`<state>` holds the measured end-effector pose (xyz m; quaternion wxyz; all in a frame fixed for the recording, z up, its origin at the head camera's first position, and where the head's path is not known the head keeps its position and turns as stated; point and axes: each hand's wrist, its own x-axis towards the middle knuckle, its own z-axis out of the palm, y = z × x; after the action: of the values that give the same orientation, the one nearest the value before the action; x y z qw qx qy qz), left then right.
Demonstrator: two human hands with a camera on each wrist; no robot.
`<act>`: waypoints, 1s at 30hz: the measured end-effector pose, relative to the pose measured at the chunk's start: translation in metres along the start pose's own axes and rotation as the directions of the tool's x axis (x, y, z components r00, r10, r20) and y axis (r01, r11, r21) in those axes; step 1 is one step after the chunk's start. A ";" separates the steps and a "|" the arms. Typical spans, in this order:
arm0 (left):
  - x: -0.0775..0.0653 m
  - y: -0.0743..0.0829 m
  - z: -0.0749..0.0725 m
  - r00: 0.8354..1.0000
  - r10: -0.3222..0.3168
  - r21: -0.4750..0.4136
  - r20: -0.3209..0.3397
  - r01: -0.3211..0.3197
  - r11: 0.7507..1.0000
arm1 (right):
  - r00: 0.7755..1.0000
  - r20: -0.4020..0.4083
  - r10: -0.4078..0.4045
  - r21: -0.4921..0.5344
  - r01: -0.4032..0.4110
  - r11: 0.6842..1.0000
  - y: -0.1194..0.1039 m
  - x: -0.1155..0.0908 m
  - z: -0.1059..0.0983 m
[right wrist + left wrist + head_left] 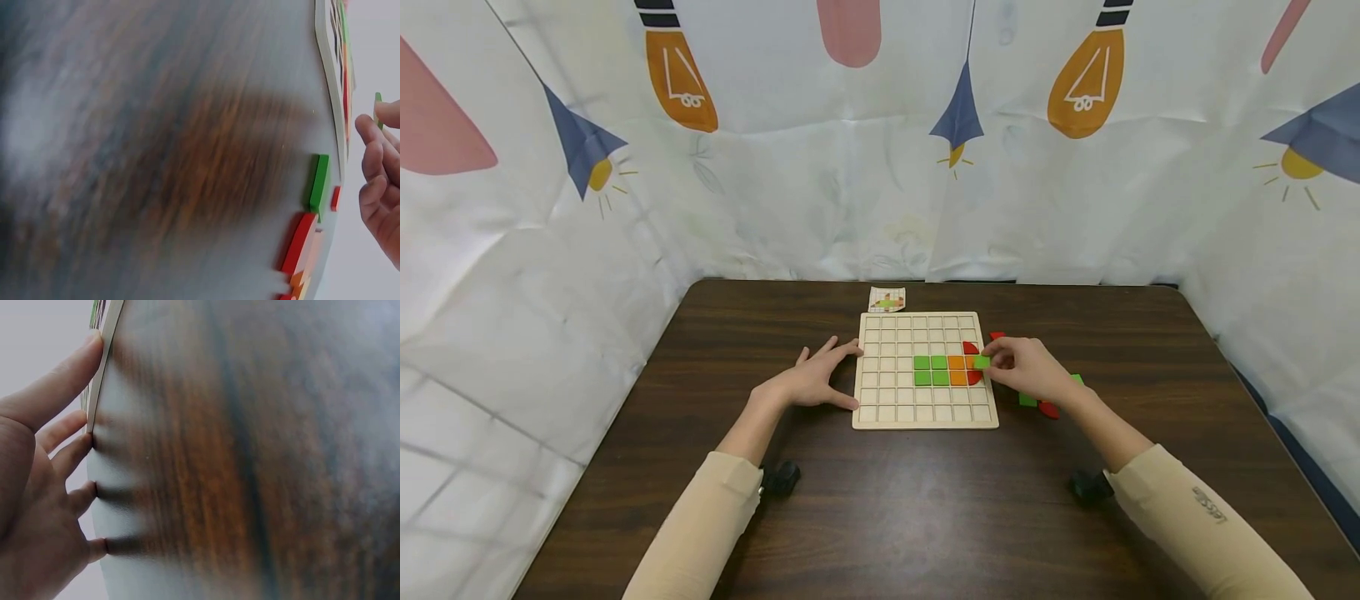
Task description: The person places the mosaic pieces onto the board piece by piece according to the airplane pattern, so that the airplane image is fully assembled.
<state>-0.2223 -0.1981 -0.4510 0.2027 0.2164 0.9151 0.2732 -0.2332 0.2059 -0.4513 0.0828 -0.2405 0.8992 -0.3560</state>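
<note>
A pale wooden grid board lies on the dark table. On its cells sit several green square tiles, two orange square tiles and red rounded tiles. My left hand is spread at the board's left side, thumb and fingertips at the edge; in the left wrist view the thumb presses against the rim. My right hand pinches a green square tile between thumb and finger, over the board's right edge. The right wrist view shows that tile held above the table.
A small pattern card lies just behind the board. Loose green tiles and red tiles lie right of the board, partly under my right hand. A printed white curtain surrounds the table.
</note>
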 end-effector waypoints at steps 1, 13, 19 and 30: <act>0.000 0.000 0.000 1.000 0.000 -0.001 0.002 0.000 1.000 | 1.000 0.002 0.000 0.000 0.000 1.000 -0.001 0.001 0.001; -0.001 0.003 -0.002 1.000 0.011 0.000 0.019 -0.011 1.000 | 0.999 -0.013 -0.047 -0.028 0.047 0.999 -0.011 0.013 0.012; 0.001 0.004 -0.002 1.000 -0.002 0.014 0.022 0.001 1.000 | 0.997 -0.017 -0.074 -0.016 0.074 0.997 -0.017 0.017 0.018; 0.004 0.004 -0.003 0.998 -0.030 0.039 0.050 0.028 0.999 | 0.996 0.000 -0.091 0.006 0.091 0.996 -0.027 0.028 0.029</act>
<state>-0.2254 -0.1942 -0.4471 0.2255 0.2137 0.9178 0.2472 -0.2388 0.1578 -0.4533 0.0672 -0.2812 0.8862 -0.3620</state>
